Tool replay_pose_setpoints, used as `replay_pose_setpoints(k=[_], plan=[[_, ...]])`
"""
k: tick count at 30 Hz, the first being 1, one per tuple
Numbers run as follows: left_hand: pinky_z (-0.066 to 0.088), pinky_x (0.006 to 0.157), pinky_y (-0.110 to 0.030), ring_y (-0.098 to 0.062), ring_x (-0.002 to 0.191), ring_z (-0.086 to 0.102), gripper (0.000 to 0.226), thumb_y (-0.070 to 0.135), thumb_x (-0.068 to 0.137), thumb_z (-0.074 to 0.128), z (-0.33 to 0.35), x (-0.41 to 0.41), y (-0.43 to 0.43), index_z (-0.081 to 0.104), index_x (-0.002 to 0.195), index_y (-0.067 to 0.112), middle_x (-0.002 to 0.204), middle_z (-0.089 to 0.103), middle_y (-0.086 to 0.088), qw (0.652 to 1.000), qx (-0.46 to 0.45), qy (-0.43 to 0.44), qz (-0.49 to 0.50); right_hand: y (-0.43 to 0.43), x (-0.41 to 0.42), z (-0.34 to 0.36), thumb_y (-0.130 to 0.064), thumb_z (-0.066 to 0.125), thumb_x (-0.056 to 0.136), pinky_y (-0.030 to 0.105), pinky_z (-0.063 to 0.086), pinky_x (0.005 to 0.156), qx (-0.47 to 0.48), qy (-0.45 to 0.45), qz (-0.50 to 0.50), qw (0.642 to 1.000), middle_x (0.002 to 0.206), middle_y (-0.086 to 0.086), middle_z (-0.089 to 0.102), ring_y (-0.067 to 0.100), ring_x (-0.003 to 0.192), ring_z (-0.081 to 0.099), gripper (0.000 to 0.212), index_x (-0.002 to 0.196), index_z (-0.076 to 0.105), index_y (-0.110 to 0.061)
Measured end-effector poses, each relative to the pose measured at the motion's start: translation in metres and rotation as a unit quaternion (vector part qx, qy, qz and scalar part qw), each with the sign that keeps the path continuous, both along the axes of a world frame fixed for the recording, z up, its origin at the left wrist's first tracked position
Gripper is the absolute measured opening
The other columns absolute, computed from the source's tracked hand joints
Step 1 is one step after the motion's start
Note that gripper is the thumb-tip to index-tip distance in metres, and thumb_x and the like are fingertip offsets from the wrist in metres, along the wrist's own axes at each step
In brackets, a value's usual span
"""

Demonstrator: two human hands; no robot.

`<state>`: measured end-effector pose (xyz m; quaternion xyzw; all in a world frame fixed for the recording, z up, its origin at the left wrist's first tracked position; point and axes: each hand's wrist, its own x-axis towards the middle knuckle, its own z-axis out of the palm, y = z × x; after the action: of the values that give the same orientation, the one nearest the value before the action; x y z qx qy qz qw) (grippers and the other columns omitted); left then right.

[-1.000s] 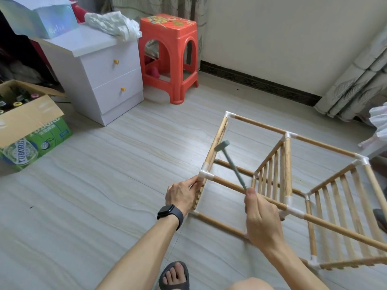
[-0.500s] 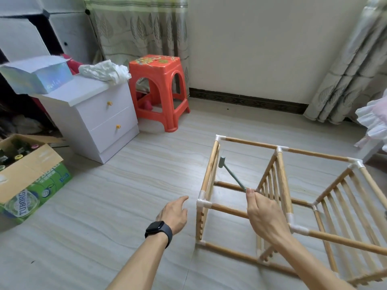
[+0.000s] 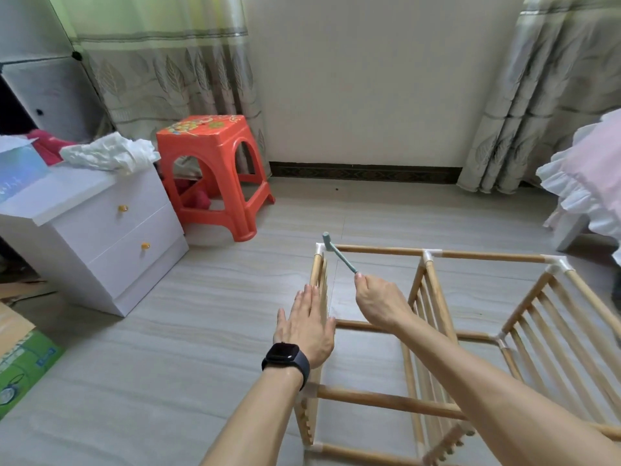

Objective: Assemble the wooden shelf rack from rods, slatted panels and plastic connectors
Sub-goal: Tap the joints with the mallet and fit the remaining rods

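The wooden shelf rack [image 3: 437, 331] lies on its side on the floor, its rods joined by white plastic connectors, with slatted panels standing upright. My right hand [image 3: 378, 302] grips the handle of a small grey-green mallet [image 3: 337, 252]; its head is at the far left corner connector [image 3: 321, 247]. My left hand [image 3: 304, 326], a black watch on the wrist, lies flat with fingers extended against the left end slatted panel [image 3: 319, 284].
A white two-drawer cabinet [image 3: 100, 237] and an orange plastic stool [image 3: 215, 176] stand to the left. A cardboard box [image 3: 20, 361] sits at the left edge. A bed with a frilled cover [image 3: 584, 183] is at the right. Curtains hang behind.
The view has risen. My left hand let go of the near corner connector and moved up flat against the end panel. The mallet head moved from mid-frame to the far left corner.
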<state>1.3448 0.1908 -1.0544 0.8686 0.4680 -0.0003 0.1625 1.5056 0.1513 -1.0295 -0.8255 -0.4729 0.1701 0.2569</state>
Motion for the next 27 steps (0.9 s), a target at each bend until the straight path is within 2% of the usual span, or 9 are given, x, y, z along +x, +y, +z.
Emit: replay_pose_setpoints(k=[5, 10, 13, 17, 20, 22, 24, 25, 27], plan=[[-0.007, 0.122, -0.042, -0.007, 0.150, -0.018, 0.069, 0.046, 0.105, 0.022, -0.020, 0.002, -0.003, -0.018, 0.156, 0.022, 0.159, -0.029, 0.010, 0.999, 0.050, -0.009, 0.009, 0.024, 0.009, -0.002, -0.045, 0.018, 0.107, 0.039, 0.036, 0.066, 0.055, 0.028, 0.010, 0.998, 0.077, 0.009, 0.059, 0.028, 0.072, 0.053, 0.051, 0.076, 0.047, -0.017], [-0.006, 0.122, -0.043, -0.006, 0.151, -0.015, 0.067, 0.042, 0.104, 0.022, -0.023, 0.005, -0.001, -0.014, 0.157, 0.024, 0.162, -0.025, 0.012, 0.998, 0.047, -0.023, 0.021, 0.046, 0.016, -0.004, -0.038, 0.017, 0.108, 0.040, 0.039, 0.078, -0.051, -0.020, 0.033, 0.998, 0.105, 0.021, 0.065, 0.037, 0.090, 0.053, 0.047, 0.088, 0.050, -0.012], [-0.004, 0.122, -0.044, -0.008, 0.152, -0.012, 0.069, 0.046, 0.098, 0.014, -0.025, 0.005, -0.003, -0.011, 0.158, 0.024, 0.162, -0.022, 0.012, 0.998, 0.051, -0.027, 0.021, 0.053, 0.017, 0.006, -0.038, 0.018, 0.107, 0.040, 0.039, 0.077, -0.035, -0.045, 0.028, 0.998, 0.102, 0.020, 0.064, 0.039, 0.094, 0.056, 0.046, 0.090, 0.052, -0.013], [-0.004, 0.123, -0.043, -0.008, 0.152, -0.013, 0.065, 0.043, 0.104, 0.019, -0.025, 0.004, -0.001, -0.012, 0.158, 0.024, 0.162, -0.023, 0.011, 0.998, 0.049, -0.024, 0.023, 0.058, 0.017, 0.045, -0.040, 0.022, 0.108, 0.035, 0.039, 0.056, 0.175, 0.010, 0.033, 0.984, 0.070, 0.007, 0.057, 0.023, 0.062, 0.052, 0.048, 0.076, 0.048, -0.017], [-0.004, 0.124, -0.044, -0.007, 0.151, -0.013, 0.066, 0.042, 0.104, 0.022, -0.024, 0.005, -0.001, -0.013, 0.157, 0.025, 0.162, -0.024, 0.012, 0.998, 0.048, -0.027, 0.021, 0.051, 0.009, 0.051, -0.036, 0.025, 0.109, 0.024, 0.030, 0.038, 0.369, 0.087, 0.024, 0.925, 0.055, -0.003, 0.043, 0.009, 0.043, 0.037, 0.042, 0.075, 0.043, -0.019], [-0.003, 0.124, -0.044, -0.007, 0.151, -0.012, 0.066, 0.041, 0.105, 0.022, -0.024, 0.005, 0.000, -0.013, 0.157, 0.026, 0.162, -0.024, 0.012, 0.998, 0.049, -0.036, 0.023, 0.051, 0.010, 0.029, -0.037, 0.022, 0.109, 0.025, 0.033, 0.040, 0.297, 0.089, 0.027, 0.950, 0.056, -0.002, 0.046, 0.009, 0.044, 0.042, 0.046, 0.073, 0.044, -0.019], [-0.003, 0.124, -0.044, -0.007, 0.152, -0.012, 0.066, 0.040, 0.105, 0.023, -0.024, 0.005, -0.003, -0.013, 0.158, 0.026, 0.162, -0.024, 0.013, 0.998, 0.049, -0.037, 0.027, 0.048, 0.012, 0.007, -0.040, 0.017, 0.108, 0.035, 0.045, 0.057, 0.037, 0.014, 0.055, 0.998, 0.069, 0.006, 0.058, 0.023, 0.063, 0.056, 0.051, 0.071, 0.046, -0.019], [-0.004, 0.123, -0.044, -0.008, 0.152, -0.012, 0.065, 0.039, 0.105, 0.023, -0.024, 0.006, -0.004, -0.013, 0.158, 0.026, 0.161, -0.024, 0.013, 0.998, 0.048, -0.035, 0.027, 0.047, 0.016, -0.001, -0.040, 0.017, 0.108, 0.038, 0.046, 0.062, -0.005, -0.017, 0.057, 0.998, 0.073, 0.008, 0.059, 0.028, 0.069, 0.057, 0.051, 0.071, 0.046, -0.019], [-0.005, 0.122, -0.044, -0.008, 0.152, -0.012, 0.065, 0.038, 0.105, 0.023, -0.021, 0.006, -0.006, -0.013, 0.157, 0.025, 0.161, -0.024, 0.013, 0.998, 0.050, -0.028, 0.024, 0.043, 0.014, -0.001, -0.037, 0.021, 0.109, 0.035, 0.041, 0.055, 0.156, 0.013, 0.024, 0.987, 0.065, 0.004, 0.055, 0.023, 0.060, 0.054, 0.048, 0.072, 0.046, -0.019]])
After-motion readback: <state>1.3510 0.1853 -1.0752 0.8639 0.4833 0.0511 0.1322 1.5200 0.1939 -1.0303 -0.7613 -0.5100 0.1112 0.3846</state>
